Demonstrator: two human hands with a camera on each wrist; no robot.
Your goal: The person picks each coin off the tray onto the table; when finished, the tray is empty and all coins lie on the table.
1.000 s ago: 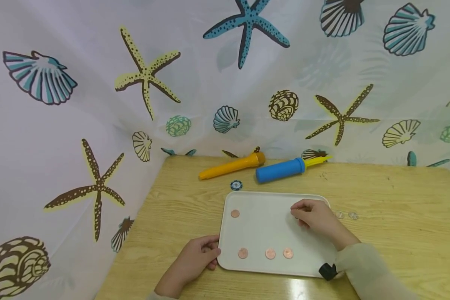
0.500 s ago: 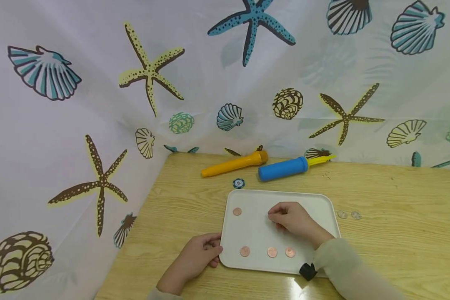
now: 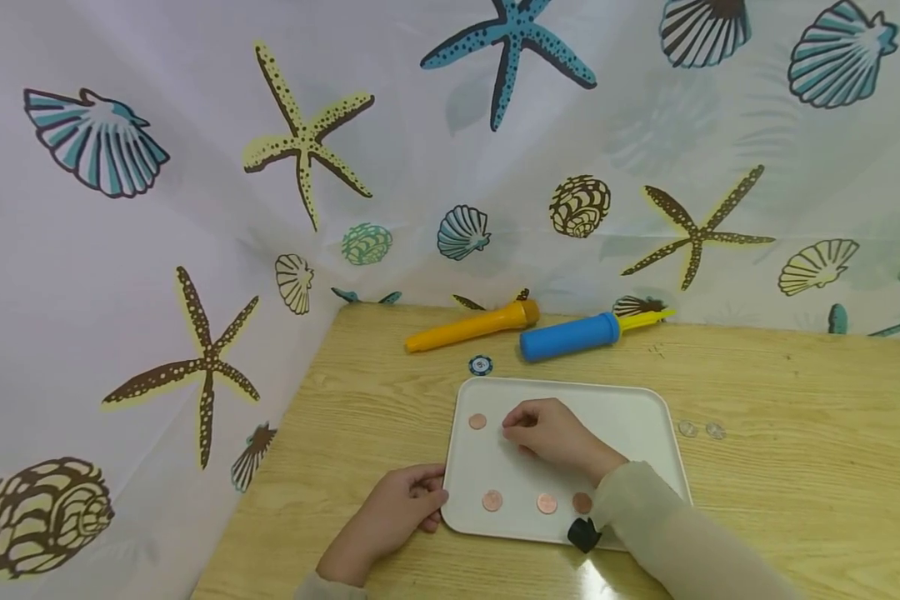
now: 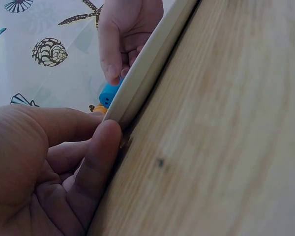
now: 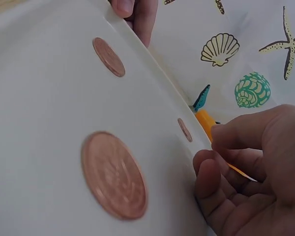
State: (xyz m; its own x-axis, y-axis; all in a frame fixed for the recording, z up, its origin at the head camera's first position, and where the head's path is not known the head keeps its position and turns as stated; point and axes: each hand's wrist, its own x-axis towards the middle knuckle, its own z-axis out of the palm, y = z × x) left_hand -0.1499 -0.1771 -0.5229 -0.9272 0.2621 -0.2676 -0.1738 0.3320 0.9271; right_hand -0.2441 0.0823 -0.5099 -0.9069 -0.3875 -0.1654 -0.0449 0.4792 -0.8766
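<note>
My left hand (image 3: 397,507) pinches the left edge of a white tray (image 3: 622,421) between thumb and fingers, as the left wrist view shows close up. My right hand (image 3: 555,432) is over the tray's left half, its fingers curled with the tips drawn together. Whether something small is between those fingertips cannot be made out. A copper coin (image 3: 477,422) lies on the tray just left of the right fingertips. Along the tray's near side lie three more copper coins (image 3: 492,500), one close to the right sleeve. Two of them appear large in the right wrist view (image 5: 114,174).
Two silvery coins (image 3: 687,428) lie on the wooden table (image 3: 810,467) right of the tray. Behind it are a poker chip (image 3: 481,365), an orange microphone-shaped object (image 3: 472,327) and a blue pump (image 3: 570,337). A shell-patterned curtain (image 3: 390,125) hangs at the back and left.
My right hand has moved left across the tray, from its right part toward the upper-left copper coin. My left hand stays at the tray's edge. The head view has shifted slightly.
</note>
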